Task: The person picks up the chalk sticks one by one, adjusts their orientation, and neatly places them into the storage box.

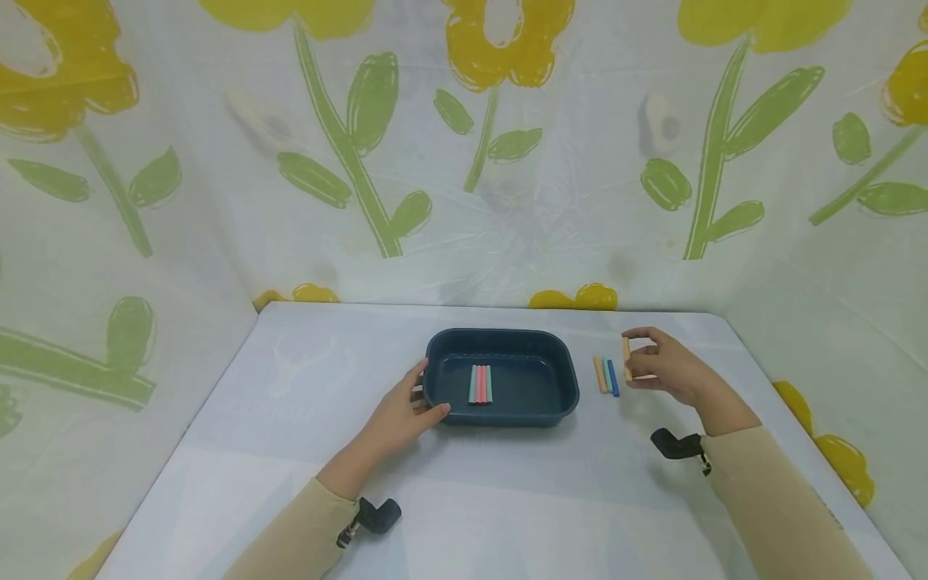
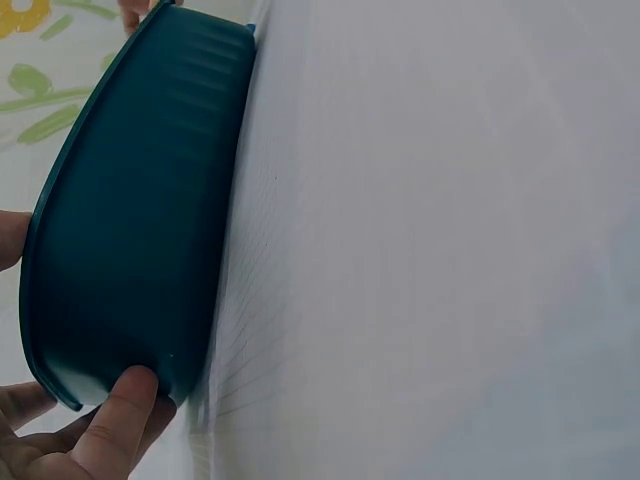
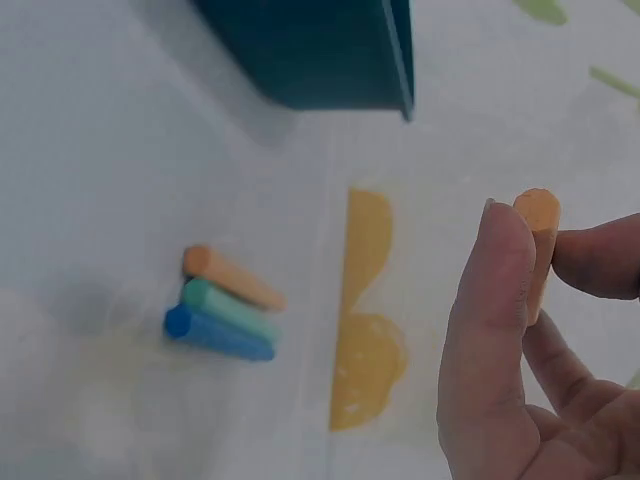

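A dark teal rectangular tub (image 1: 536,387) stands on the table, with a row of several pink and pale green chalk sticks (image 1: 481,385) lying side by side in its left half. My left hand (image 1: 395,415) holds the tub at its left end, the thumb at the near corner and the fingers along the side. To the right of the tub, my right hand (image 1: 670,370) pinches an orange chalk stick (image 3: 541,215) upright between thumb and fingers. Just left of that hand lie an orange chalk (image 3: 235,278), a green chalk (image 3: 230,312) and a blue chalk (image 3: 220,335).
The white table (image 1: 290,451) reaches to a cloth backdrop (image 1: 551,225) printed with yellow flowers, which rises behind and at both sides. A black camera mount (image 1: 379,515) sits on the left wrist and another mount (image 1: 674,445) on the right.
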{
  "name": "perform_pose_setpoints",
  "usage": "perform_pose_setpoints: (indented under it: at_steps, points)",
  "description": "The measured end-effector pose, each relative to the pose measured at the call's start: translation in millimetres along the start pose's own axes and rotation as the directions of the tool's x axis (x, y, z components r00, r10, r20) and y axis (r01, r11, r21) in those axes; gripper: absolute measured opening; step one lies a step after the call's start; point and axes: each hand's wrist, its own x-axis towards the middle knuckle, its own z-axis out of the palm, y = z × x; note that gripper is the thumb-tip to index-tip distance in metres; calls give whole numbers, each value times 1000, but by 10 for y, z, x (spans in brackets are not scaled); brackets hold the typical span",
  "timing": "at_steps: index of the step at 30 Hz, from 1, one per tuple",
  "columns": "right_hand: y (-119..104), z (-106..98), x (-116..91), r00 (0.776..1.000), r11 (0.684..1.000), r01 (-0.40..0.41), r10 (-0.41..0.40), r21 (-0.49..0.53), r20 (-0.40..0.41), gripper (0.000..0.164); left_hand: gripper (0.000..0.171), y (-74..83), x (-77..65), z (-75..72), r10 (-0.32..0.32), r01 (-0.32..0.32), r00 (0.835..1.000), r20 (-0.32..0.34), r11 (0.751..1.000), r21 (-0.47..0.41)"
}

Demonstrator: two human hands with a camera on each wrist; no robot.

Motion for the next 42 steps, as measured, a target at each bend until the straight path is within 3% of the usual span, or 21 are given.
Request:
perform_pose_setpoints:
  at_steps: [22, 42]
  points:
    - [-656, 409, 11, 992, 994, 71, -80, 88, 100, 68, 90, -11, 15, 19, -14, 14, 1000, -2, 1000, 18]
    - [-703, 960, 370, 987, 983, 41, -68, 178, 147, 62, 90, -5, 14, 9, -4, 4, 1000, 1, 1000, 9]
